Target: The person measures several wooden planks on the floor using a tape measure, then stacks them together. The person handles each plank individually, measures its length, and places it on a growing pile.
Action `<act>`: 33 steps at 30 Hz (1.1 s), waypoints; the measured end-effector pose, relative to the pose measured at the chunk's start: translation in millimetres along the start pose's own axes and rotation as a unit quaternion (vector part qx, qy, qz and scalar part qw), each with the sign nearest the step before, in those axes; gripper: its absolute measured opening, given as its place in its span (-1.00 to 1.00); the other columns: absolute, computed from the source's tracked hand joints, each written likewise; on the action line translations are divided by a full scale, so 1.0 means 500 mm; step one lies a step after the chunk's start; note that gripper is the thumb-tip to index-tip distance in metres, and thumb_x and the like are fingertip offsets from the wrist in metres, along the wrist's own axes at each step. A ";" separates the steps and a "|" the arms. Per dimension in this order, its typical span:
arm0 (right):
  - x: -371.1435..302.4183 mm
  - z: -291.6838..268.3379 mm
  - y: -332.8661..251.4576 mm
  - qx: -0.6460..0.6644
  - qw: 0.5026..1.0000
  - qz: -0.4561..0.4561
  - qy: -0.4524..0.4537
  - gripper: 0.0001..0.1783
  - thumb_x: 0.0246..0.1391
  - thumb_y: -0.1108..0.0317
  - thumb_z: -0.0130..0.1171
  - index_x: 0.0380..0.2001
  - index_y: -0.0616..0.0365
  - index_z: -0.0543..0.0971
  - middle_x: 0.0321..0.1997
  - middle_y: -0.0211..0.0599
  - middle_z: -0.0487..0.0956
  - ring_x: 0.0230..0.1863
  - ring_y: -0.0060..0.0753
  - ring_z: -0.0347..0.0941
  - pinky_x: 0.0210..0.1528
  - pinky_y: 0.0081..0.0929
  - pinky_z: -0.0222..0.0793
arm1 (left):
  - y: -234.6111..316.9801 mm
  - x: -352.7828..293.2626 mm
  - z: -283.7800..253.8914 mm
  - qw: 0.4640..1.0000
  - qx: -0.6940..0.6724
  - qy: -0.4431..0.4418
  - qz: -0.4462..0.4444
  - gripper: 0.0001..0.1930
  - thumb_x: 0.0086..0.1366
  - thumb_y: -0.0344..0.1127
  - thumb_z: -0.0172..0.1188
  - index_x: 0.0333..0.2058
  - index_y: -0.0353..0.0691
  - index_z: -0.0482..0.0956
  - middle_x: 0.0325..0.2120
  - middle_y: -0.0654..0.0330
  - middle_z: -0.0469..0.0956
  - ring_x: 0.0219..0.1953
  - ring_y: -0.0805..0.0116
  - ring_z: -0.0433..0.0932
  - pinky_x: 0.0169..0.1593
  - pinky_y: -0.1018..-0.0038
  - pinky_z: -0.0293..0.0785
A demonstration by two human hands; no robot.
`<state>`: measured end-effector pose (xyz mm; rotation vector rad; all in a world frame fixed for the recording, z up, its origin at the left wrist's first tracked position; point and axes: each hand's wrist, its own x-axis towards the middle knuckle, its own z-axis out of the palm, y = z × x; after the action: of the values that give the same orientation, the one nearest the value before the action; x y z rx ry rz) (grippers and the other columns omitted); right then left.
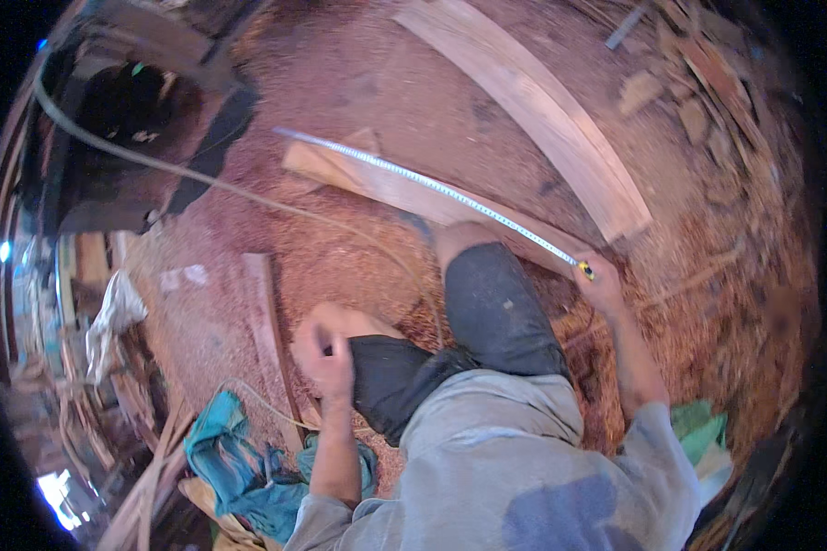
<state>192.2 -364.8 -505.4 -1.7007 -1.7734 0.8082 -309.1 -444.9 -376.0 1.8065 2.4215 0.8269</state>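
A tape measure (586, 270) with a yellow and black case is in my right hand (602, 286), whose fingers are wrapped round it. Its pale blade (473, 203) runs out to the far left, along a wooden board (386, 188) lying in front of my knees. The blade's far tip reaches a little past the board's left end. My left hand (324, 356) is raised by my left knee, away from the board. Its fingers are curled, with a small dark spot between them; blur hides what that is.
A broad curved plank (547, 110) lies beyond the board. Reddish sawdust and shavings cover the ground. A narrow wood strip (268, 331) and teal cloth (225, 441) lie at left. A cable (276, 204) crosses from the dark machine (216, 151). Wood scraps (694, 119) pile up at far right.
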 end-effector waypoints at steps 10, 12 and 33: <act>0.098 0.172 -0.473 0.120 0.978 -0.133 -0.105 -0.75 0.03 0.40 0.21 -0.20 0.22 0.51 -0.26 -0.03 0.58 -0.22 0.06 0.55 -0.16 -0.18 0.48 | 0.218 0.050 0.196 0.703 -0.556 -0.239 -0.373 -0.58 0.47 -0.06 -0.03 0.07 -0.27 0.48 -0.06 0.13 0.58 0.00 0.34 0.54 0.00 0.46 0.49; 0.077 0.200 -0.517 0.135 0.967 -0.165 -0.143 -0.72 0.03 0.37 0.20 -0.19 0.24 0.47 -0.18 0.03 0.53 -0.17 0.13 0.53 -0.14 -0.10 0.48 | 0.233 0.051 0.215 0.652 -0.623 -0.208 -0.379 -0.58 0.47 -0.06 -0.06 0.03 -0.30 0.49 -0.03 0.05 0.58 -0.02 0.27 0.56 -0.01 0.40 0.53; 0.286 0.338 -0.242 -0.021 0.986 -0.093 -0.135 -0.51 0.06 0.17 0.25 -0.06 0.35 0.49 -0.05 0.09 0.53 0.03 0.15 0.46 0.06 -0.16 0.41 | -0.160 -0.052 0.203 0.819 -0.334 -0.249 -0.395 -0.67 0.48 -0.12 -0.04 -0.14 -0.21 0.61 -0.57 0.39 0.48 -0.52 0.61 0.39 -0.44 0.60 0.34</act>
<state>-21.1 -232.7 -531.2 -1.4793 -2.1070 0.9588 -339.8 -442.9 -504.1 0.5593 1.8713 0.7988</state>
